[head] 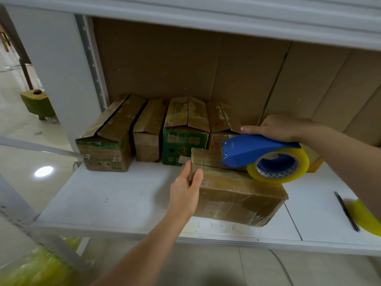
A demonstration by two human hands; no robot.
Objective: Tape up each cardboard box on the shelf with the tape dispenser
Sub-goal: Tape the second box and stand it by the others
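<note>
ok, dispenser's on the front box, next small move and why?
Probably draw the dispenser back along the box top seam. The right hand holds it near the far end, and the left hand braces the box's end.

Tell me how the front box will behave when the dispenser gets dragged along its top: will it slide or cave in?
The front box lies flat and long on the smooth white shelf, so it could slide; the left hand gripping its end probably prevents that. Its top flaps look closed and level, so likely stiff enough under the dispenser. It seems unlikely to tip.
</note>
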